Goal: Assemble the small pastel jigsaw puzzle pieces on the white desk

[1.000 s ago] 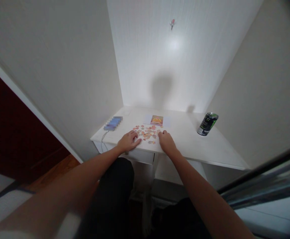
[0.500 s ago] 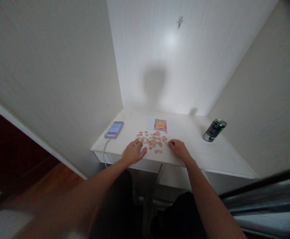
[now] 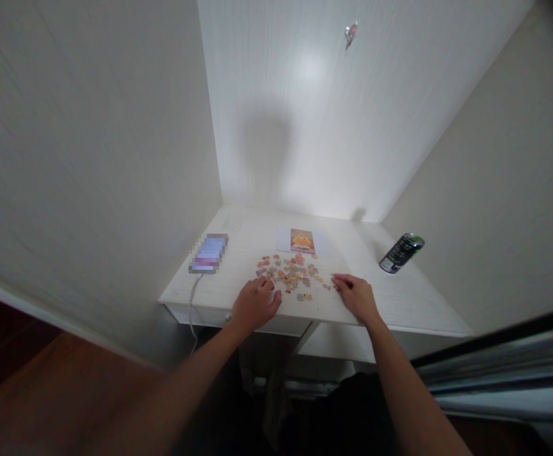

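Many small jigsaw puzzle pieces [image 3: 292,277] lie in a loose heap on the white desk [image 3: 400,304]. My left hand [image 3: 256,305] rests at the heap's near left edge, fingers bent and thumb apart, with nothing visible in it. To the right of the heap, my right hand [image 3: 358,297] has thumb and fingers pinched on a small puzzle piece [image 3: 336,283], mostly covered by the fingertips. Just behind the heap lies a picture card [image 3: 302,240] showing a yellow figure, on a pale sheet [image 3: 322,243].
A phone [image 3: 209,253] with a cable [image 3: 192,310] lies at the desk's left side. On the right stands a dark green-and-black can [image 3: 402,253]. Walls close off the left, back and right. A small hook [image 3: 351,35] is on the back wall.
My right hand has moved right, away from the heap, with the puzzle piece at its fingertips. My left hand stays by the heap. The view has shifted slightly.
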A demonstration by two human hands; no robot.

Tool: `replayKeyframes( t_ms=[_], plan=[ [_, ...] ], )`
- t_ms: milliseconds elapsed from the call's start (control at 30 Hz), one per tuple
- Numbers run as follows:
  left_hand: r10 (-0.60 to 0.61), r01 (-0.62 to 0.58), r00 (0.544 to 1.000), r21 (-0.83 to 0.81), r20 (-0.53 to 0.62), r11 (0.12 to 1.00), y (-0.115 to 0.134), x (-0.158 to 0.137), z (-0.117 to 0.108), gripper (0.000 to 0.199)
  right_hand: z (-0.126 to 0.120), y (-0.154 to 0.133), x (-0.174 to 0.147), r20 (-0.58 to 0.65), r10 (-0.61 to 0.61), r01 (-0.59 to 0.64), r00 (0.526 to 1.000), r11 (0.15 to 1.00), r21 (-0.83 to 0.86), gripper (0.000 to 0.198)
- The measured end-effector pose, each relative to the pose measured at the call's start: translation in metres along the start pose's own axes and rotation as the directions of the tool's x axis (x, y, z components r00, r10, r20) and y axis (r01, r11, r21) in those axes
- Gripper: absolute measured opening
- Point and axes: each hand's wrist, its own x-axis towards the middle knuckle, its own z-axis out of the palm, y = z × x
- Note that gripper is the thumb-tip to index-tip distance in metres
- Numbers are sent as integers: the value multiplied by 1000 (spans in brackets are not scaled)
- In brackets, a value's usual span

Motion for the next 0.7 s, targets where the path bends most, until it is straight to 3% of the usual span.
replayKeyframes(
  t_ms=[133,200,267,333,400,500,600,700],
  plan=[
    [-15,-5,983,-107,-180,994,0,-10,-2,14,-1,1,0,-6,-33,33,999,999,-8,33],
    [-56,3,947,-165,-315,986,6,-26,-4,11,1,-3,-1,-22,-55,54,998,998,-33,35],
    [-74,-7,924,-210,-374,978,16,-53,-2,10,6,-13,-1,-22,-103,102,994,993,-66,36],
    [-61,-15,950,-238,-306,971,28,-91,5,14,13,-28,-1,25,-187,189,982,977,-96,33],
    [-95,51,980,-240,-176,970,37,-136,15,18,23,-43,1,111,-277,290,954,950,-118,30],
    [-170,158,985,-227,-35,961,41,-201,25,22,34,-61,6,206,-328,365,922,914,-176,30],
    [-227,227,974,-221,26,949,36,-251,22,25,39,-70,8,242,-335,391,911,889,-238,30],
    [-309,306,951,-192,14,932,34,-282,10,25,40,-76,5,249,-350,413,903,867,-279,28]
  ],
)
